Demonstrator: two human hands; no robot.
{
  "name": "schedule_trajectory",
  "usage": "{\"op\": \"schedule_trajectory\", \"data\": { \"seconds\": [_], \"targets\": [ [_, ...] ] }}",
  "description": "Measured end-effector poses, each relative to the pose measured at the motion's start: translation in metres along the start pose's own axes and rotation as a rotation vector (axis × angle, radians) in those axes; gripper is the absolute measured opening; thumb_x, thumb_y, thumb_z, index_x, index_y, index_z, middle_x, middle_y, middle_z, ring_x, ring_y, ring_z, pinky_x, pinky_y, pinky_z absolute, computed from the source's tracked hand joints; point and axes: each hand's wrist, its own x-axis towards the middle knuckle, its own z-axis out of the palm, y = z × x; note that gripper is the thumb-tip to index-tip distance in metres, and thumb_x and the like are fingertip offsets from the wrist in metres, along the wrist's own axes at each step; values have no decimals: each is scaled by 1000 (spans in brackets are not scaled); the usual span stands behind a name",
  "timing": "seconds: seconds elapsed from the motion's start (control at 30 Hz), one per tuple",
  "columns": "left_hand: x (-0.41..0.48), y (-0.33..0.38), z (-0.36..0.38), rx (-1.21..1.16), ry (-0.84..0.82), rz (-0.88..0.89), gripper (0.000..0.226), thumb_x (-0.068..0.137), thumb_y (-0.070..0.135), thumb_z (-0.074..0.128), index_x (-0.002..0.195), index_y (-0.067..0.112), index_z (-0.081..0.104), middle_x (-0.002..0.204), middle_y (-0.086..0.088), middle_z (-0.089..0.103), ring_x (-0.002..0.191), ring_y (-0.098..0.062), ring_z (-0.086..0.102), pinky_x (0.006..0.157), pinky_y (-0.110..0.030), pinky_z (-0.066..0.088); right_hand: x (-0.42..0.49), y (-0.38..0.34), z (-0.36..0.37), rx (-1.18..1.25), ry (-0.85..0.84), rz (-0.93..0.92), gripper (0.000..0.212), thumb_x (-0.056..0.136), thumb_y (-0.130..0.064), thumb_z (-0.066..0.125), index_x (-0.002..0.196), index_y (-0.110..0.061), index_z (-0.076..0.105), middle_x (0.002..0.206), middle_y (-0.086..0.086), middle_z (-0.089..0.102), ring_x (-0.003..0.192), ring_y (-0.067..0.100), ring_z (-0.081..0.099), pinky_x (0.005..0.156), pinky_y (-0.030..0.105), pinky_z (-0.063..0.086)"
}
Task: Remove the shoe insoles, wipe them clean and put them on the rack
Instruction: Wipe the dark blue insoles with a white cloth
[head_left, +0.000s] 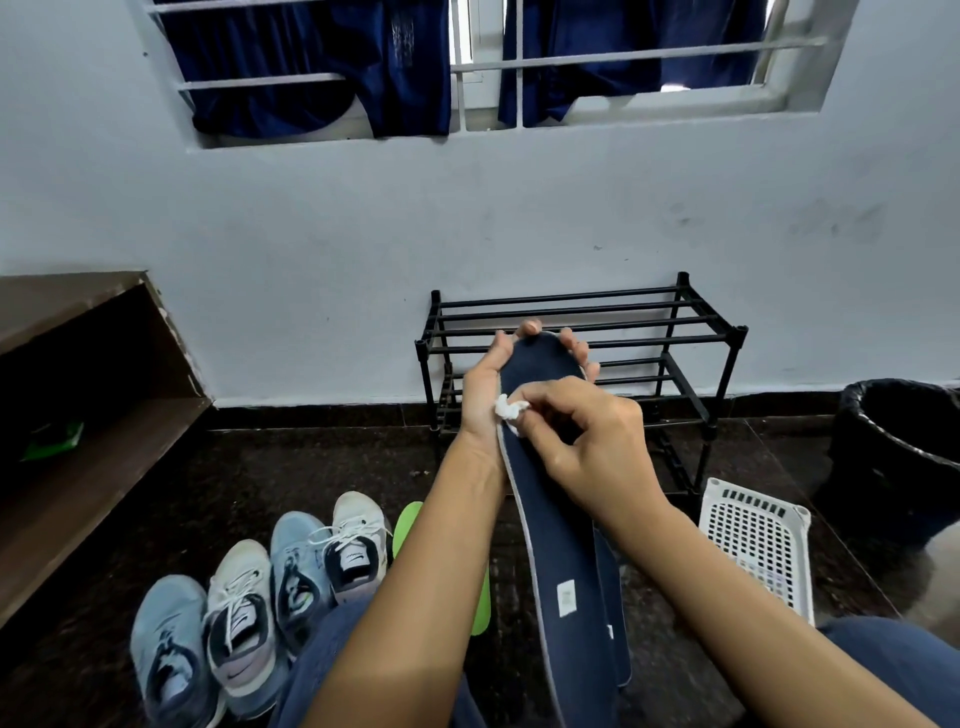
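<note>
The R hand (587, 441) fingertips (530, 415) are pinching a crumpled white wipe (509, 408) and pressing it on the navy insole (561, 545), close to the insole's left edge, approx. at centre of the frame. The other R fingers are curling toward the palm.

Just left of the wipe, the L hand (485, 395) is gripping the toe end of the same insole. The thumb is lying on the left edge, and the fingers (579, 345) are wrapping round from behind and showing at the right edge and the tip.

The insole's long axis is running from the toe end, a bit above centre, down to the heel end at the bottom middle, i.e. toward the person's lap. The wipe is sitting in the upper third, so most of the unwiped length is lying below the R fingers. I judge the next stroke should go down along this axis, with the L hand holding the toe steady.

A second navy insole (613, 587) is lying under the first, at lower right. I cannot tell if a hand is holding it.

The black shoe rack (649, 322) is standing directly behind the toe end, at the wall, so the L hand is nearer to it. A green insole (408, 525) and four sneakers (291, 571) are lying on the floor at lower left.
</note>
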Motion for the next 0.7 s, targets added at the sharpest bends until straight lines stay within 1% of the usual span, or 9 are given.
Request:
{"op": "schedule_trajectory", "data": {
  "seconds": [0.1,0.17,0.23,0.3,0.4,0.53,0.6,0.7],
  "targets": [
    [-1,8,-2,-23,14,40,33,101,39,33,86,17,51,88,-9,55,83,-22,54,87,-35,44,-1,4,0,-63,-67,-48,10,77,-6,67,86,-10,70,80,-3,67,70,-3,48,70,4,37],
    [-1,9,-3,-27,23,71,34,102,39,32,86,16,51,87,-9,54,81,-23,53,85,-35,44,-2,8,1,-113,-101,-53,11,77,-8,66,86,-10,70,80,-1,65,69,2,49,68,7,37],
    [-1,11,-4,-23,20,96,34,101,39,31,85,16,51,87,-10,54,81,-23,52,85,-35,42,-2,9,2,-129,-96,-34,11,77,-8,66,86,-12,71,80,-2,65,67,4,49,67,12,39],
    [-1,12,-2,-2,5,100,33,101,39,31,86,15,50,87,-10,54,81,-23,52,85,-35,41,-1,7,3,-94,-52,-2,11,75,-7,67,84,-13,72,78,-3,66,65,0,47,67,10,39],
    [0,11,2,24,-11,67,33,100,39,32,86,15,50,84,-10,56,79,-23,52,83,-35,42,-2,4,3,-37,-6,36,9,75,-8,69,82,-13,72,76,-5,67,65,-4,49,69,5,38],
    [-1,5,4,32,-35,14,34,99,42,32,86,17,49,83,-8,56,80,-21,51,85,-36,44,-4,-1,3,35,6,69,7,78,-10,69,83,-14,72,76,-8,67,66,1,55,69,10,41],
    [-2,4,3,30,-47,-10,32,98,42,33,86,17,49,84,-7,55,81,-21,52,88,-38,44,-5,-4,3,58,4,78,9,78,-10,69,85,-14,72,77,-7,67,67,0,56,70,10,42],
    [-4,8,4,-4,-58,7,33,99,41,33,87,16,49,86,-8,55,81,-22,52,87,-37,44,-7,-6,2,89,-34,66,11,77,-6,70,85,-13,72,80,-5,68,71,1,58,72,9,41]
  ]
}}
